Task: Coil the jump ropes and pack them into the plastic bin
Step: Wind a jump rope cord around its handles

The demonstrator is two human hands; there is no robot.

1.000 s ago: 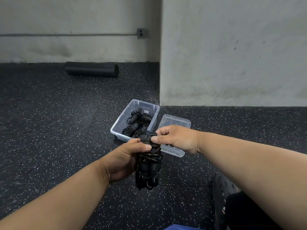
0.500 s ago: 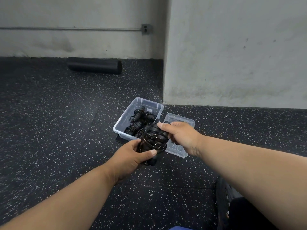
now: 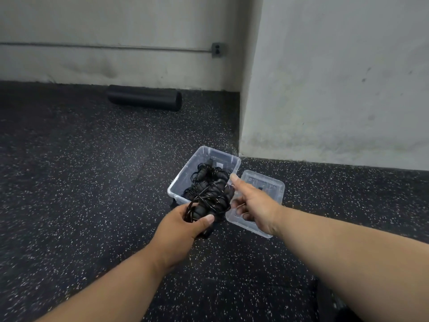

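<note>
Black coiled jump rope bundle (image 3: 209,201) gripped in left hand (image 3: 183,226), near clear plastic bin's (image 3: 178,182) edge; right hand (image 3: 253,203) loosely open, fingertips at bundle.

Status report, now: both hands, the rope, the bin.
Left hand gripping coiled jump rope at near edge of plastic bin. Right hand open beside the coil. Ropes already in bin; lid off, alongside. Nothing in the way.

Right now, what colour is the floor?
Black with white speckles, clearest in the head view.
</note>
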